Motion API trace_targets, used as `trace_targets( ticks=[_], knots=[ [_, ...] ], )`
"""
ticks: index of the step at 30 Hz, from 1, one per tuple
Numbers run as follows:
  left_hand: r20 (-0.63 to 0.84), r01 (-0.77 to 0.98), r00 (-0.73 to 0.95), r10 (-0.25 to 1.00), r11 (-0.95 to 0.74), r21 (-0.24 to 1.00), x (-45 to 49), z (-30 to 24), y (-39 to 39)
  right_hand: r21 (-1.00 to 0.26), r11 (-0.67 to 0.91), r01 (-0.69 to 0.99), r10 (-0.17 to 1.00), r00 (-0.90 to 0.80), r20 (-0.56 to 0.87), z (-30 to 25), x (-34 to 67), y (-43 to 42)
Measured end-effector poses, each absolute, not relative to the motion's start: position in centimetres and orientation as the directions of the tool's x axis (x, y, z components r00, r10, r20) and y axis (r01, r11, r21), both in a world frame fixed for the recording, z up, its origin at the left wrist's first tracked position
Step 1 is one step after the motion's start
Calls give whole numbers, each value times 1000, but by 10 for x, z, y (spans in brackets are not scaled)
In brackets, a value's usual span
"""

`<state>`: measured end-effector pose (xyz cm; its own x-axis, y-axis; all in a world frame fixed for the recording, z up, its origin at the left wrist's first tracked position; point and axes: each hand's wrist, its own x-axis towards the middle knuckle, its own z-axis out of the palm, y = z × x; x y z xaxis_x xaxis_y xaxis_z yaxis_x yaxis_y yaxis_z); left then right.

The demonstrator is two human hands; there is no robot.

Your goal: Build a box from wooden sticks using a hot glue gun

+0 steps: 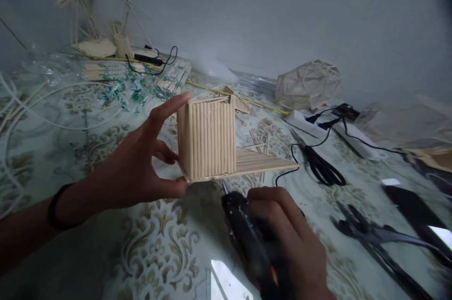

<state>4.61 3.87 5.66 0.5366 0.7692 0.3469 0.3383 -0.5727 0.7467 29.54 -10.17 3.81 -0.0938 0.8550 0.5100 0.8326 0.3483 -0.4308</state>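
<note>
head view, the only one: one stick box point(212, 140) sits mid-view over the patterned tablecloth point(158, 248); can't tell if it's resting or lifted. pale wood, round sticks packed side by side, vertical on the front face, roughly square, standing upright. one flat stick panel point(261, 162) runs out right from the box's base, narrowing to a point. left hand point(137, 163) grips the box's left side, index finger at the top edge, thumb at the bottom corner. right hand point(286, 234) is wrapped round one black glue gun point(243, 229), metal tip just under the box's bottom edge; contact unclear. counts around the box: one pair of black-handled scissors point(319, 163) right of it, one pair of pliers point(374, 231) farther right and nearer the viewer, two white power strips point(309, 123) right and behind, one faceted stick frame point(309, 83) behind those, two stick bundles point(113, 70) behind-left.
</note>
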Motion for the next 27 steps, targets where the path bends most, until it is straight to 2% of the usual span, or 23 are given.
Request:
trace_targets(
  ticks=[7, 22, 27],
  knots=[
    [348, 329, 514, 784, -555, 764, 48, 59, 38, -347, 486, 802, 770, -206, 604, 37, 274, -85],
    [352, 332, 511, 785, -557, 761, 47, 58, 41, -417, 435, 798, 809, -143, 570, 18, 279, -81],
    [334, 320, 522, 785, -543, 777, 48, 59, 42, -399, 447, 801, 790, -143, 597, 20, 285, -78]
  ],
)
